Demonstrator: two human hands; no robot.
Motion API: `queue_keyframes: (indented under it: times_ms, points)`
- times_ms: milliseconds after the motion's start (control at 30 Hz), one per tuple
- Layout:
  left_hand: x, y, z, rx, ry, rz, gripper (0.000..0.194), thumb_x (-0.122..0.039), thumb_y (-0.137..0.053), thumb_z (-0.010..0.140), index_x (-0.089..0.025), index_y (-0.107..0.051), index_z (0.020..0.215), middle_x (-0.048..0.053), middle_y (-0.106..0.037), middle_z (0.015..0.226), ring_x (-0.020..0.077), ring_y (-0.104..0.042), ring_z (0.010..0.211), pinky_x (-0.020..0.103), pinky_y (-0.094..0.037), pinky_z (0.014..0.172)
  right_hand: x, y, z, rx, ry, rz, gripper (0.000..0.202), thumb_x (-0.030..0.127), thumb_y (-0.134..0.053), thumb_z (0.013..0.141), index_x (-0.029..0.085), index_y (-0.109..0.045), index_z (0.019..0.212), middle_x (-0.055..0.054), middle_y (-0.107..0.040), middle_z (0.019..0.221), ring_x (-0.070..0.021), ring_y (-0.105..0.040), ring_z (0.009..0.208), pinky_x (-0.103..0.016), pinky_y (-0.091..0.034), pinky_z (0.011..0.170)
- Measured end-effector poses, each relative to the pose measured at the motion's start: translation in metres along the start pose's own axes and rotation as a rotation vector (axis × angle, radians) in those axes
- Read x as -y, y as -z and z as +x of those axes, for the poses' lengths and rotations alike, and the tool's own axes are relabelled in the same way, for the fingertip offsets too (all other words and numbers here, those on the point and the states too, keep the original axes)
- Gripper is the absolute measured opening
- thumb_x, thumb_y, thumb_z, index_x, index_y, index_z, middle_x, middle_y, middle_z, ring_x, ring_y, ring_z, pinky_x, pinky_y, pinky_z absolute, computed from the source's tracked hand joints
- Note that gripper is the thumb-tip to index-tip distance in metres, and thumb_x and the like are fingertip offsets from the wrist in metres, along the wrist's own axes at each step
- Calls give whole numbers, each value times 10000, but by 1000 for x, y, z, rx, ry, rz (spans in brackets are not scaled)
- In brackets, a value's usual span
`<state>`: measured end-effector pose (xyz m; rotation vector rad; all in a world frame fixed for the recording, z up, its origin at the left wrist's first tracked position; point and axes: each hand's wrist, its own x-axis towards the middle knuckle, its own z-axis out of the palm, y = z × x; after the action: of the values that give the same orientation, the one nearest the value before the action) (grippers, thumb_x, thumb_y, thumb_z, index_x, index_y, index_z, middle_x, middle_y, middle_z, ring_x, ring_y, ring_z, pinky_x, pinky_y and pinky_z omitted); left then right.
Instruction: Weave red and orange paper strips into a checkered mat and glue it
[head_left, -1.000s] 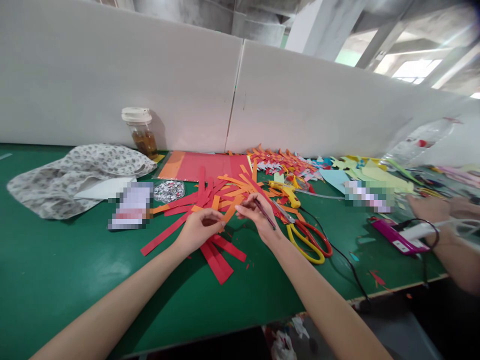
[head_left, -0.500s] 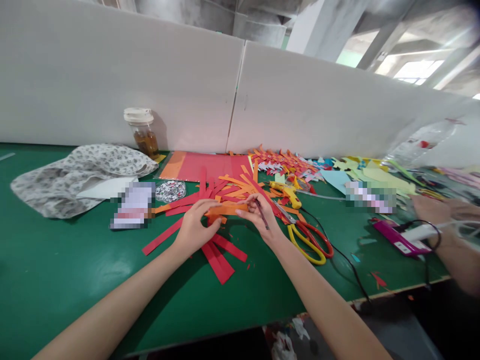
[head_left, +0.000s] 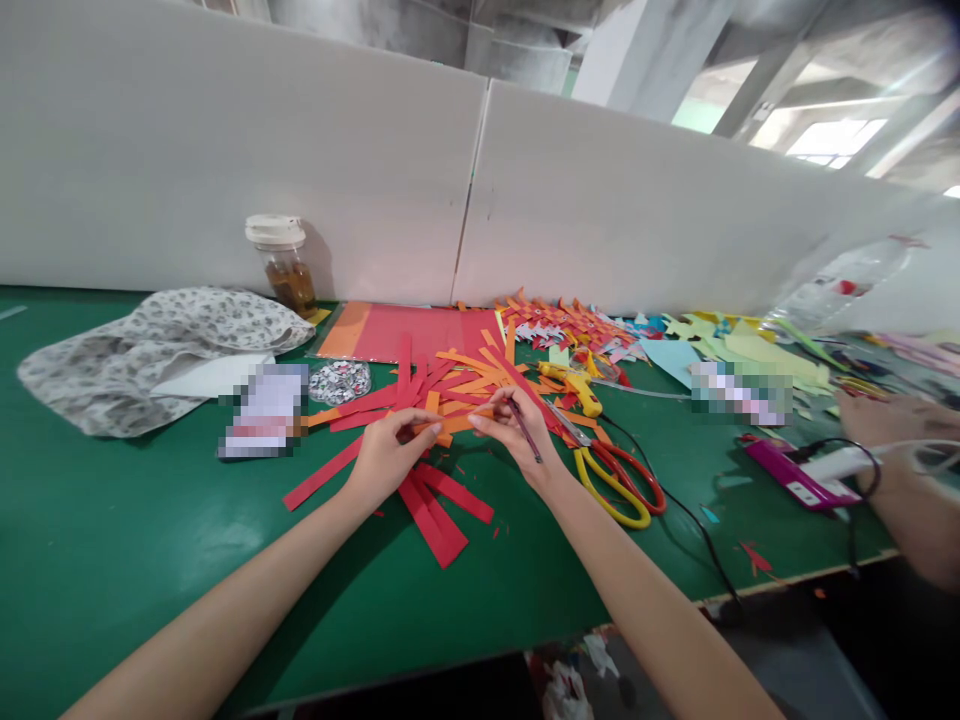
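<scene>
Two hands on one skinny bit of paper, that's the whole show from where I'm standing. Left hand [head_left: 388, 452] has thumb and fingertips closed on the left end of an orange strip [head_left: 455, 424], and the right hand [head_left: 519, 432] is pinching the other end, with a dark pen-like stick [head_left: 526, 428] tucked across it. So the strip sits right between them, just off the fingertips on both sides, long axis running roughly left to right across the person. Neither hand is nearer, they've got an end each. Can't tell exactly where it stops, since there's more orange right behind it.

Compared with half a second ago: the left fingers were spread over the top and the strip showed its broad face. Now those fingers are drawn in, the hand sits a touch further left and nearer, and the strip looks thinner. A second ago it was slanting, so it's levelled out too.

Going outward, the pile of red and orange strips [head_left: 403, 358] fans out behind and around the hands, with a couple of wide red strips [head_left: 439, 530] poking toward the near edge. Scissors [head_left: 579, 437] lie just right of the right hand, handles nearest. Past those, on the far side, there's a yellow glue gun [head_left: 588, 398].
</scene>
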<state>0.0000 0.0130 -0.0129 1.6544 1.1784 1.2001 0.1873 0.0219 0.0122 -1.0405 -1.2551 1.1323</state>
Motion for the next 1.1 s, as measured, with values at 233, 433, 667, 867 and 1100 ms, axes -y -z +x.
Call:
queue_keyframes:
  times_ms: [233,433,667,867,1100]
  points:
    - [3,1,1,-25,-3,-23,246,-391,-600,789,-195,-673,919,46,-704,826,175,-657,725,283,-536,649,0,1,1,-15,-3,4,439,318,-819,518,244,-461,760,88,-400,582,-135,-560,556,-349,-577,598]
    - [8,4,7,-113,9,-118,254,-360,-610,783,-182,-653,959,61,-699,945,185,-659,864,307,-533,782,0,2,0,-45,-13,24,431,296,-801,547,243,-439,774,74,-496,617,-164,-613,634,-365,-566,643]
    - [4,8,7,-142,-34,-28,245,-347,-583,805,-180,-624,980,70,-682,972,189,-648,861,329,-528,773,-3,5,0,-90,-8,-3,430,300,-781,571,229,-430,808,35,-608,724,-167,-633,683,-329,-551,625]
    - [2,12,3,-98,-248,509,313,-350,-641,737,-216,-586,1014,71,-641,1044,267,-568,1010,413,-468,837,-7,11,4,-222,62,-1,406,282,-756,606,227,-429,840,28,-608,771,-153,-630,704,-309,-555,639]
    - [7,11,2,-27,-296,725,278,-331,-615,750,-222,-601,1006,78,-676,953,283,-595,926,423,-454,792,-14,24,12,-221,192,-325,410,238,-646,680,244,-447,1038,-4,-626,824,-175,-621,652,-338,-533,633]
